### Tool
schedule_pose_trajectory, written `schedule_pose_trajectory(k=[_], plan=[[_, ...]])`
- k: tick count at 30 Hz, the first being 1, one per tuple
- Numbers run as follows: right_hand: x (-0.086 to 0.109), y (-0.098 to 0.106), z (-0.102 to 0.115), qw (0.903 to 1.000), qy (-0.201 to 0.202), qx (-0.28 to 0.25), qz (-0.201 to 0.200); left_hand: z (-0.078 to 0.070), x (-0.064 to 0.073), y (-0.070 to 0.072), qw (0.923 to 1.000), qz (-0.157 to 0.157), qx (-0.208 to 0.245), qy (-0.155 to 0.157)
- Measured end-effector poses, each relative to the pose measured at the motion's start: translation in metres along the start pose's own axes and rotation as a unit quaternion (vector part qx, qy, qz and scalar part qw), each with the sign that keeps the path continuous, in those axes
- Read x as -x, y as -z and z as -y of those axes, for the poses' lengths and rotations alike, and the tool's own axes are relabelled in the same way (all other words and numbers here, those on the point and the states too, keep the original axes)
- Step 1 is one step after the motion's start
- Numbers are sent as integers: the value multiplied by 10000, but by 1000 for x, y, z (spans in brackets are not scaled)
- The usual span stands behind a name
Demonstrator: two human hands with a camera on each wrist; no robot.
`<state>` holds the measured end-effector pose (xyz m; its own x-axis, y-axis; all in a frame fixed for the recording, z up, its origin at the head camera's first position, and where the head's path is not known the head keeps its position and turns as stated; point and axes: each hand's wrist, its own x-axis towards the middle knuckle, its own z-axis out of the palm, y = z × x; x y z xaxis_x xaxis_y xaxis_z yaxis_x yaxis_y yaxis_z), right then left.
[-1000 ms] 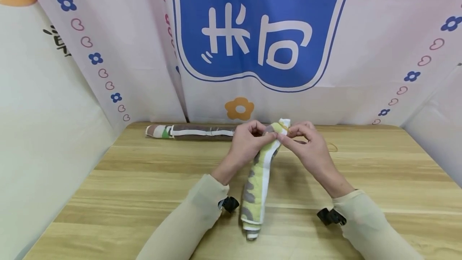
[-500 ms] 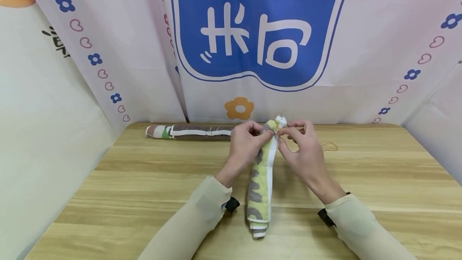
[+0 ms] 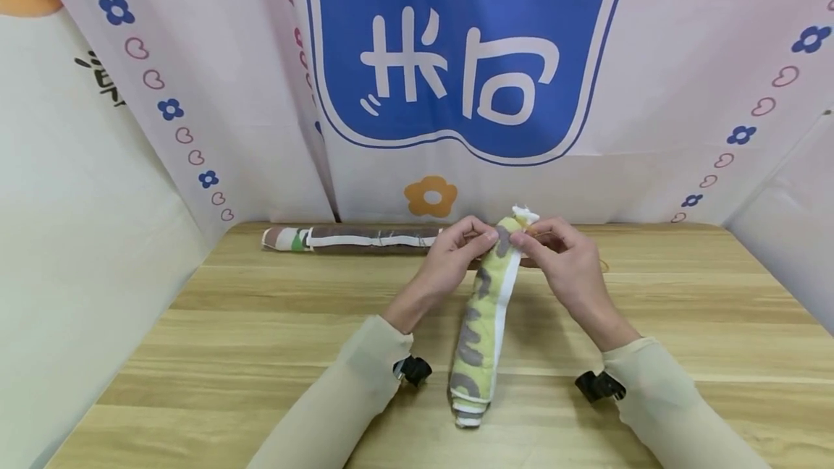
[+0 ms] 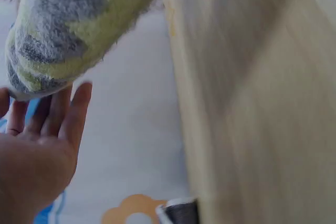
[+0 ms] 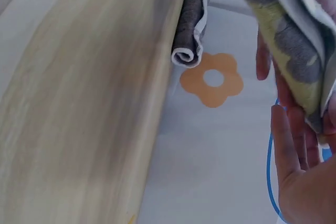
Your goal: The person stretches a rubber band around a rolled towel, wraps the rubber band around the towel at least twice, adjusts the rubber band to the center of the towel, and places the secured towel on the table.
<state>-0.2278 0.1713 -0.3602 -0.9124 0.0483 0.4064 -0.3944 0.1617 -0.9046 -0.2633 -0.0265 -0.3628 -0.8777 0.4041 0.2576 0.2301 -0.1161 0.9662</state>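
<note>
A rolled towel (image 3: 478, 324), yellow-green with grey patches and a white edge, is held up between both hands over the table. Its far end puckers into a white tuft, and just below that a thin yellow band (image 3: 523, 222) shows, partly hidden by fingers. My left hand (image 3: 446, 266) pinches the roll's left side near this end with thumb and fingers. On the other side my right hand (image 3: 573, 270) pinches it, thumb on the front and fingers curled behind. Both wrist views show the towel (image 4: 68, 30) at the hands, but the contact is partly hidden there.
A brown rolled towel (image 3: 345, 239) with a white edge lies along the table's back edge, its right part hidden behind the hands. Part of a thin yellow loop (image 3: 605, 266) shows on the table (image 3: 228, 353) beyond my right hand. A printed cloth (image 3: 586, 187) hangs behind.
The towel has shifted to the right. My right hand's fingers, spread at the band half a second ago, are now closer in, the thumb on the towel's front. My left hand keeps its pinch.
</note>
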Motion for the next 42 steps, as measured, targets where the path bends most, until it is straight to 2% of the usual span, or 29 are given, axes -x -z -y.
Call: schedule_pose_trajectory(k=[3,5,9,13,15,18,21,24,28,30,33,36,38,39,40,41,42], plan=[[-1,2,-3,9994,132,257,192,2,0,5,9988,107,296,384],[-2,2,-3,9988,128,347,314,2,1,8,9983,65,349,462],[-3,4,1,9982,-70,360,474,0,1,7,9996,-160,185,162],[-3,4,5,9964,-406,484,567,-1,2,2,9963,-563,-559,-316],[-2,4,6,9952,-550,579,570,0,2,-1,9897,-762,-1099,-516],[-2,5,6,9938,-656,728,519,2,3,-5,9754,-992,-1806,-780],[-2,6,6,9930,-600,917,433,3,3,-9,9615,-1141,-2248,-1091],[-3,4,4,9913,-209,1245,369,4,4,-10,9524,-1288,-2420,-1329],[-2,-2,0,9846,612,1628,188,5,5,-10,9420,-1442,-2682,-1413],[-1,-6,-2,9831,815,1631,164,6,5,-10,9349,-1529,-2857,-1448],[1,-7,-2,9842,567,1662,238,7,6,-9,9229,-1618,-3081,-1650],[1,-6,1,9872,-2,1566,304,8,6,-11,9030,-1538,-3370,-2178],[0,-3,3,9899,-339,1334,339,9,6,-12,8940,-1332,-3475,-2496],[0,-2,4,9917,-428,1169,324,9,5,-12,8971,-1180,-3401,-2561],[-1,-1,4,9931,-514,1003,309,9,5,-12,9043,-1035,-3273,-2537],[-2,1,5,9941,-582,862,306,9,4,-11,9161,-884,-3086,-2401],[-2,2,5,9948,-655,715,310,9,4,-10,9336,-726,-2768,-2157]])
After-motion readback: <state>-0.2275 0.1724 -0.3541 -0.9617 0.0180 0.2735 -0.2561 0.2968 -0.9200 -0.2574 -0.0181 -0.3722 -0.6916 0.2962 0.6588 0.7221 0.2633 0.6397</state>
